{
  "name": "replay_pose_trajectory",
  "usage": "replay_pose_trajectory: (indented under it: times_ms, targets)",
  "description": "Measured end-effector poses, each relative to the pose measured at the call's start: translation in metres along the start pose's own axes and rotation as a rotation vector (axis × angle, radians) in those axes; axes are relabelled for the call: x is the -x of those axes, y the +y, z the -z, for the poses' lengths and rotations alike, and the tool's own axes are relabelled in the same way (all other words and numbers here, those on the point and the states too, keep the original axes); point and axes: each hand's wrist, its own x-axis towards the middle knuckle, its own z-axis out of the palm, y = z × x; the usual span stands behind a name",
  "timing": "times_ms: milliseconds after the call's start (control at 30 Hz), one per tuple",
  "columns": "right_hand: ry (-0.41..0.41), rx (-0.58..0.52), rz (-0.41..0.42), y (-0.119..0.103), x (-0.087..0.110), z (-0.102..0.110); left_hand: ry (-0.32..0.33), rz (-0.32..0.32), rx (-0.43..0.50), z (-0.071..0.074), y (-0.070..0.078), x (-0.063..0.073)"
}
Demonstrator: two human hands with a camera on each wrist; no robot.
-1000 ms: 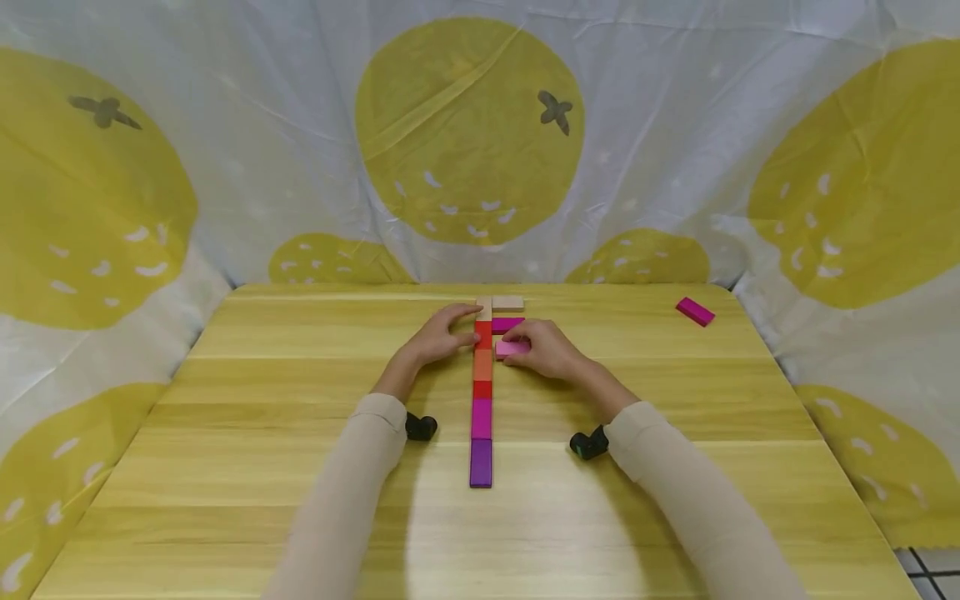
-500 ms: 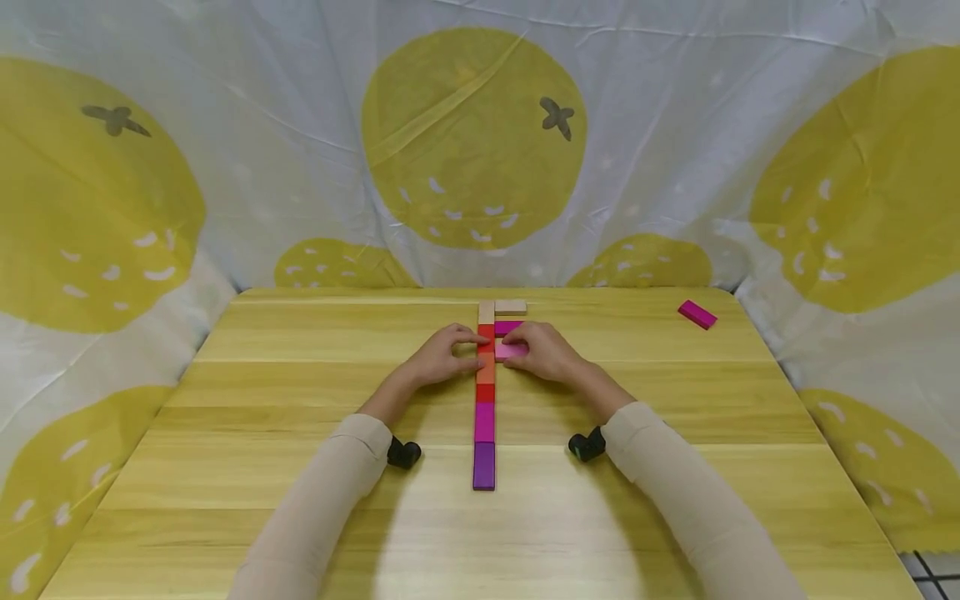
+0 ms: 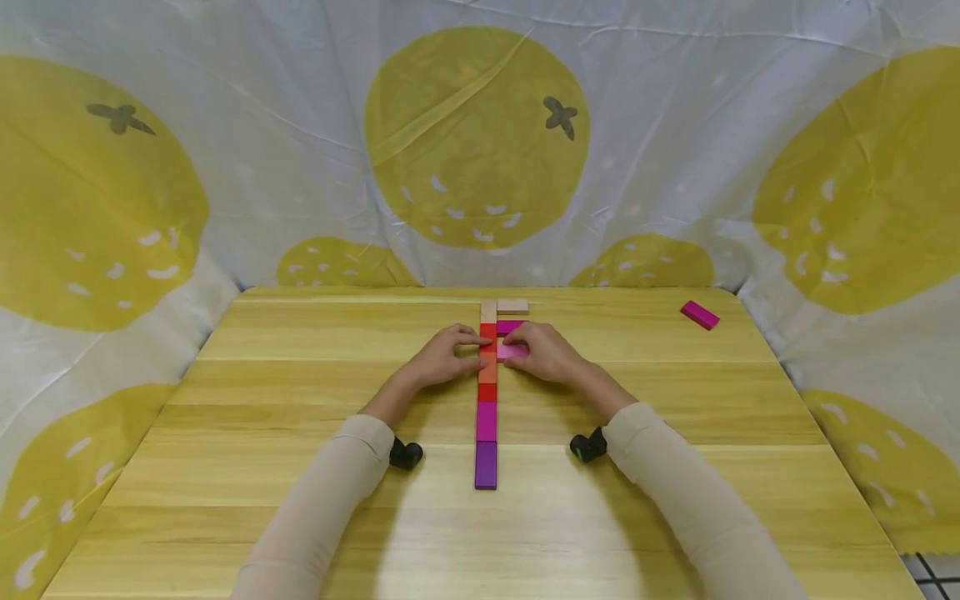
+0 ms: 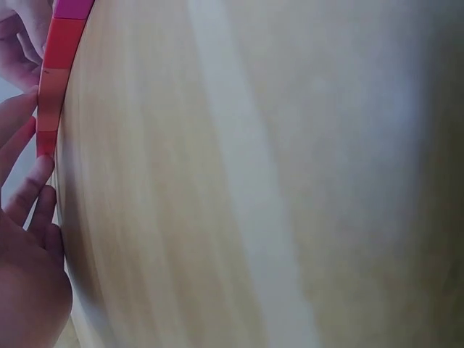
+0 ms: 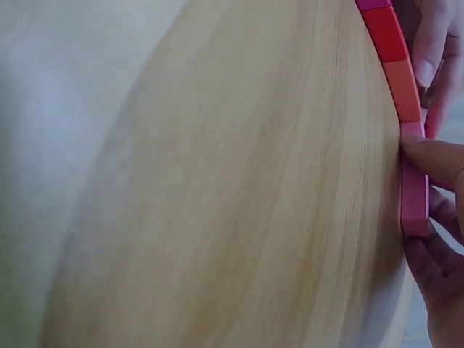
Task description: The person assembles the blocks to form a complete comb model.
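Observation:
A straight column of flat wooden blocks runs toward the person in the head view: a natural block (image 3: 489, 312), a red block (image 3: 488, 332), an orange block (image 3: 487, 373), then a red, a magenta and a purple block (image 3: 486, 465). My right hand (image 3: 551, 352) pinches a light pink block (image 3: 512, 352) between thumb and fingers, its left end against the column. From the other side, my left hand (image 3: 442, 357) touches the column with forefinger and thumb near the red and orange blocks. The right wrist view shows the thumb over the pink block (image 5: 415, 188).
Right of the column, a magenta block (image 3: 512, 327) and a natural block (image 3: 513, 307) lie crosswise, farther away. One magenta block (image 3: 700, 315) lies apart at the back right of the wooden table (image 3: 240, 467). A lemon-patterned cloth (image 3: 300, 125) hangs behind.
My left hand has slid nearer along the column, from the natural and red blocks to the red and orange ones. The right hand keeps its pinch on the pink block, now closer against the column.

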Motion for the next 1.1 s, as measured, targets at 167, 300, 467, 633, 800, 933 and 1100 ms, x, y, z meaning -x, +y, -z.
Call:
replay_pose_trajectory:
  times_ms: [167,300,467,633,800,933,1100]
  targets:
    - [-0.007,0.004,-0.002,-0.002,0.003,0.004,0.0,0.009,0.023,0.0,0.0,0.0]
    - [0.009,0.008,-0.005,0.0,0.007,0.011,-0.003,0.014,0.043,0.002,0.002,0.001]
    - [0.02,-0.036,-0.022,0.009,0.016,0.026,-0.008,0.008,0.046,0.004,0.007,0.007]
    - [0.038,-0.101,-0.04,0.024,0.03,0.049,-0.025,-0.006,0.042,0.002,0.013,0.017]
    - [0.074,-0.078,-0.057,0.051,0.049,0.075,-0.048,-0.001,0.053,0.0,0.02,0.031]
    - [0.101,-0.06,-0.11,0.071,0.065,0.092,-0.066,-0.014,0.037,-0.003,0.025,0.04]
    - [0.123,-0.054,-0.194,0.09,0.084,0.108,-0.067,-0.007,0.017,-0.006,0.027,0.049]
